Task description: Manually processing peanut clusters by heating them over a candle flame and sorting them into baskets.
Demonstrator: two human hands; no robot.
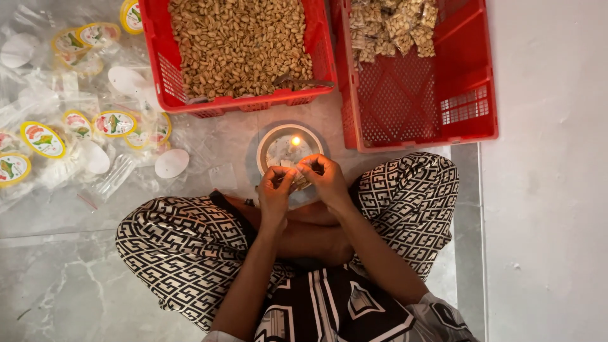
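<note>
Left hand and right hand pinching small packet, lit candle dish, red crates behind.

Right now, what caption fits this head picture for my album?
Both hands pinch a small packet over a candle flame, nut crates beyond.

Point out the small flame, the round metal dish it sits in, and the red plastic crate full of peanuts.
small flame (pixel 295 141), head view, on the bright glow itself.
round metal dish (pixel 264 144), head view, on its left rim.
red plastic crate full of peanuts (pixel 158 69), head view, on its left wall.
</note>
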